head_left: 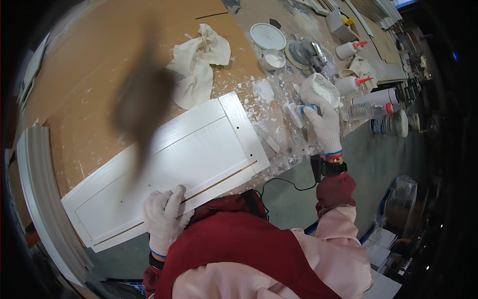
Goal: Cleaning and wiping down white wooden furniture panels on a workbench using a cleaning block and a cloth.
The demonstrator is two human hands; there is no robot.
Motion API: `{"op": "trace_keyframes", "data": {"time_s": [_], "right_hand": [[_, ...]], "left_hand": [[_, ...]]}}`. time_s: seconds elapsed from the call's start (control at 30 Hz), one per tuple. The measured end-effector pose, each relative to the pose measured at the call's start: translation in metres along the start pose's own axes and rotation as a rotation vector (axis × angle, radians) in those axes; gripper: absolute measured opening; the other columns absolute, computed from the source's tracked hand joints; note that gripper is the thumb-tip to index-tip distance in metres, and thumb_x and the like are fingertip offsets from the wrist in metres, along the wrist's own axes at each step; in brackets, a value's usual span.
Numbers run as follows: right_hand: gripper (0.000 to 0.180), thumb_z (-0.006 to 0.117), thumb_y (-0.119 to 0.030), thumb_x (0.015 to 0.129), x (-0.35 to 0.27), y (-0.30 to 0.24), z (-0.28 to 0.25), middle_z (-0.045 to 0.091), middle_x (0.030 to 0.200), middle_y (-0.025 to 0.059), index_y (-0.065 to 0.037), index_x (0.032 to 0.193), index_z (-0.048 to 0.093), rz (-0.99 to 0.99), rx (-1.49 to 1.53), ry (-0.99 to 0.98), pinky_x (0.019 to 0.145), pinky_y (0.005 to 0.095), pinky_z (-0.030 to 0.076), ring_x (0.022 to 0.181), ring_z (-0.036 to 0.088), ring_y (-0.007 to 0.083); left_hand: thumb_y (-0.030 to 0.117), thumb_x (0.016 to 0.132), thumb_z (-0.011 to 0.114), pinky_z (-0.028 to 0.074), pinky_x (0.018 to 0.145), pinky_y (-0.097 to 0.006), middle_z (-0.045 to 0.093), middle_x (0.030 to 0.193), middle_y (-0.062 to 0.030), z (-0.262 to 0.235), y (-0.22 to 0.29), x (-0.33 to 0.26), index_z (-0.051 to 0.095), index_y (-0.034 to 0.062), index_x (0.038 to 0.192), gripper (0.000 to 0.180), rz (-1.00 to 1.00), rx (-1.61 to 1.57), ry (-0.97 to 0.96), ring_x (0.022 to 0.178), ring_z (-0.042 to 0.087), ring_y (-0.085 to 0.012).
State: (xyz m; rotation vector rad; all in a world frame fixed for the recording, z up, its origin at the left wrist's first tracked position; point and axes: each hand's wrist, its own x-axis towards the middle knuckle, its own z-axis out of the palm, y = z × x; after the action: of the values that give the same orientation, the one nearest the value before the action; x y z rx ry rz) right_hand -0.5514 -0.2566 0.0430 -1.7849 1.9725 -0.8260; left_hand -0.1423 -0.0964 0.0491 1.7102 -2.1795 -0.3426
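A white framed panel (164,159) with a long slot near its front edge and small dark holes lies slanted on the workbench. My left hand (167,219), in a white knit glove, grips its near edge, with fingers on the top face and the thumb by the edge. My right hand (324,124), gloved too, is at the right of the bench, closed around a small blue-handled tool (307,108). A pale flat part lies beside the blue handle. Just past my right fingers is a tub of white paste (326,89); the glove hides part of it.
Beyond my right hand stand a disc sander (304,52), red-tipped white bottles (348,84), a clear bottle (366,111) and a round lid (268,36). A cream cloth (199,65) lies behind the panel. Stacked mouldings (40,179) are at left. A dark blurred object (142,99) blocks part of the view.
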Motion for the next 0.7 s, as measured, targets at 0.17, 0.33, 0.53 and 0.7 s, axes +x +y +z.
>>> {"op": "trace_keyframes", "data": {"time_s": [0.17, 0.33, 0.53, 0.7], "right_hand": [[0.035, 0.066, -0.019, 0.082, -0.001, -0.001, 0.017, 0.064, 0.108, 0.0152, -0.005, 0.114, 0.063, -0.025, -0.128, 0.047, 0.088, 0.0362, 0.047, 0.100, 0.061, 0.0294], [0.034, 0.066, -0.021, 0.083, 0.001, -0.007, 0.019, 0.063, 0.101, 0.0153, -0.009, 0.114, 0.063, -0.041, -0.163, 0.032, 0.085, 0.0382, 0.047, 0.097, 0.060, 0.0315], [0.032, 0.065, -0.019, 0.083, 0.010, 0.001, 0.023, 0.062, 0.099, 0.0166, -0.008, 0.113, 0.063, -0.123, -0.262, 0.002, 0.082, 0.0401, 0.047, 0.094, 0.060, 0.0323], [0.028, 0.064, -0.019, 0.083, 0.018, 0.005, 0.028, 0.062, 0.100, 0.0186, -0.007, 0.108, 0.064, -0.123, -0.328, -0.049, 0.085, 0.0412, 0.046, 0.096, 0.059, 0.0349]], "left_hand": [[0.028, 0.060, 0.080, 0.041, 0.085, -0.043, 0.059, 0.099, -0.0062, -0.001, 0.000, -0.001, 0.061, 0.0117, 0.117, 0.062, 0.033, 0.022, 0.010, 0.096, 0.052, -0.0309], [0.029, 0.057, 0.080, 0.042, 0.087, -0.042, 0.057, 0.099, -0.0040, 0.003, -0.001, -0.003, 0.061, 0.0168, 0.120, 0.066, 0.019, -0.006, 0.034, 0.097, 0.053, -0.0292], [0.029, 0.058, 0.081, 0.043, 0.084, -0.043, 0.057, 0.101, -0.0039, 0.002, -0.001, -0.004, 0.062, 0.0165, 0.119, 0.066, -0.006, -0.009, 0.011, 0.097, 0.054, -0.0296], [0.028, 0.058, 0.081, 0.043, 0.083, -0.042, 0.057, 0.101, -0.0040, 0.001, -0.003, -0.003, 0.062, 0.0159, 0.119, 0.066, 0.002, -0.008, 0.007, 0.096, 0.054, -0.0294]]}}
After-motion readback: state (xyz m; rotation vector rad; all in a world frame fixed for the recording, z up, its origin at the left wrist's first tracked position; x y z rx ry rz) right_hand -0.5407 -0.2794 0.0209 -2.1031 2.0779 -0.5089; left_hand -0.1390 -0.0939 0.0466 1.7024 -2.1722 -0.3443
